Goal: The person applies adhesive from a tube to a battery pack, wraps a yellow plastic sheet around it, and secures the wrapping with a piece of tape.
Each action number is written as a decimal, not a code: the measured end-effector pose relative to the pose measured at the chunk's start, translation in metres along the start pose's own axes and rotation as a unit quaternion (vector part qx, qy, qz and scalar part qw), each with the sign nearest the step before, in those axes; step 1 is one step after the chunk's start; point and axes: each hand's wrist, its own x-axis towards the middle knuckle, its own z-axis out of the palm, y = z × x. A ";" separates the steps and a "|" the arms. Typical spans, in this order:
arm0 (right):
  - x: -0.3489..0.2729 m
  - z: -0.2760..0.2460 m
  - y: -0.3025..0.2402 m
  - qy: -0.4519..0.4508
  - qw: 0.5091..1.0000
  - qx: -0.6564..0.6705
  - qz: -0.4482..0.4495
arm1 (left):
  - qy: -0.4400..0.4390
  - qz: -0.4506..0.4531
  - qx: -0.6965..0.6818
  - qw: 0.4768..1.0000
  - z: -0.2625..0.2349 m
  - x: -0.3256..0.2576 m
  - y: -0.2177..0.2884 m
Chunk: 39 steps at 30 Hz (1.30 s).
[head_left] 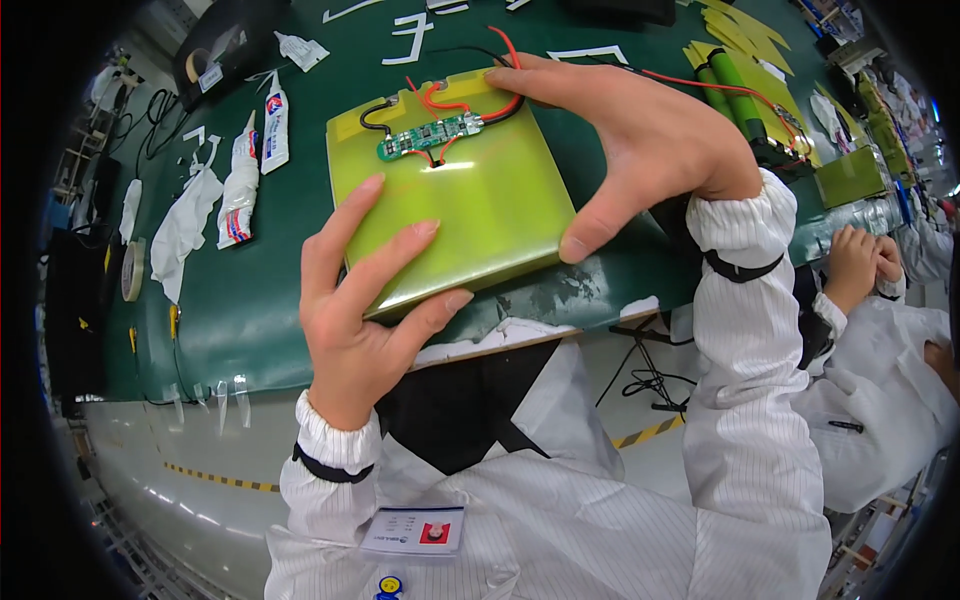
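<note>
A yellow-green wrapped battery pack lies at the near edge of the green-topped table. Across its far part sits a narrow green circuit board, with red and black wires running off it. My left hand grips the pack's near left corner, fingers spread over the top and thumb along the front edge. Around the right side reaches my right hand, its fingertips at the far edge by the thick wires and its thumb on the near right corner.
Left of the pack lie two white tubes, crumpled tissue and a tape roll. Green cells with wires and yellow sheets occupy the far right. A co-worker's hands rest at the table edge on the right.
</note>
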 end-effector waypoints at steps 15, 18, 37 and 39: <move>-0.037 0.005 -0.059 0.105 0.986 -0.054 0.119 | 0.069 -0.023 -0.042 0.996 0.012 0.000 0.001; -0.051 0.028 -0.070 0.192 0.973 -0.129 0.020 | 0.070 -0.026 -0.047 0.996 0.013 0.000 0.002; -0.062 0.076 -0.062 0.357 0.922 -0.146 -0.011 | 0.021 0.023 -0.015 0.999 0.008 0.005 0.000; -0.063 0.075 -0.061 0.353 0.923 -0.151 -0.012 | 0.037 0.015 -0.010 0.999 0.011 0.004 -0.002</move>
